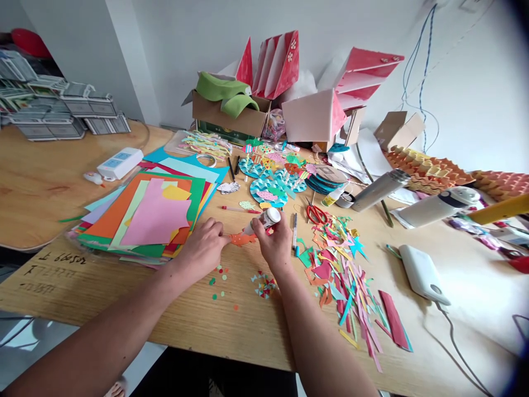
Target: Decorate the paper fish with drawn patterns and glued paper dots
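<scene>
My right hand is wrapped round a small white glue bottle, tilted with its nozzle end down at the left. Under it lies an orange paper cutout on the wooden table. My left hand has its fingers curled, and the fingertips press the cutout's left end. Small round paper dots and a little heap of tiny paper triangles lie nearer me. Beyond the hands are a red pen and a pale green spotted paper fish. My right fingers partly cover the bottle.
Stacked coloured paper lies at the left. On the right are red-handled scissors, a pen, paper scraps, a white power bank and metal flasks. Blue wavy paper discs and boxes stand behind.
</scene>
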`<state>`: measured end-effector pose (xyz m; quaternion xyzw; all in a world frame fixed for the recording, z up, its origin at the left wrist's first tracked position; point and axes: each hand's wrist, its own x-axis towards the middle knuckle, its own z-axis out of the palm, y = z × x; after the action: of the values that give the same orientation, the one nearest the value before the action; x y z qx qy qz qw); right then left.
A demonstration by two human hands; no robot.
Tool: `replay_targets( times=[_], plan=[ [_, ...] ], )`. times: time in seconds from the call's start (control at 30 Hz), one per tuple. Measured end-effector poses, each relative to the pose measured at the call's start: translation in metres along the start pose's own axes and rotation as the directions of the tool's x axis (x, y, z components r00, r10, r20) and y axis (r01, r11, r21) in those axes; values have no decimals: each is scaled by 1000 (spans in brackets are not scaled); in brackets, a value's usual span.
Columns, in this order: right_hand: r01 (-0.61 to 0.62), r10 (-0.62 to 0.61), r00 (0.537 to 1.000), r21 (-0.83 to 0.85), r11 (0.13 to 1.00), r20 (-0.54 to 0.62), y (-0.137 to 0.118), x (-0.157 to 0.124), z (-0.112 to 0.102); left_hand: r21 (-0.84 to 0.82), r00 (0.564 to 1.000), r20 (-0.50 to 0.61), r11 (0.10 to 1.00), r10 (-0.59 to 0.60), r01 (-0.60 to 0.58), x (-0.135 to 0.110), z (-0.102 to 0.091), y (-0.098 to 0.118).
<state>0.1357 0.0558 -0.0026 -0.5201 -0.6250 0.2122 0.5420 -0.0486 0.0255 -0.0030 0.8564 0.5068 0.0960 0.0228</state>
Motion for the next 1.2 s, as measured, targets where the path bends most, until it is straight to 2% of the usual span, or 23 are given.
replay_targets(
  times=[0.17,0.43,0.63,0.83,1.0,1.1,1.2],
  plan=[
    [2,-2,999,-5,1000,40,-2,-1,0,-1,1000,-9,1000,-4,4,0,0,1],
    [-29,28,997,-2,1000,-75,10,8,-5,-4,1000,-23,1000,2,-2,-1,0,0],
    [24,-24,1000,-84,996,1,5,3,-1,-26,1000,-27,1000,2,-3,0,-1,1],
    [81,-76,996,-93,992,48,10,0,1,-13,1000,-5,1000,2,-2,0,-2,1],
    [86,-77,995,-133,987,68,11,0,2,-11,1000,10,1000,-2,2,0,-3,2],
    [70,-62,996,-137,988,65,9,0,2,-14,1000,9,1000,-3,3,0,-3,2],
    [43,-43,999,-104,994,5,8,2,0,-11,1000,10,1000,2,-2,0,-3,2]
  ],
)
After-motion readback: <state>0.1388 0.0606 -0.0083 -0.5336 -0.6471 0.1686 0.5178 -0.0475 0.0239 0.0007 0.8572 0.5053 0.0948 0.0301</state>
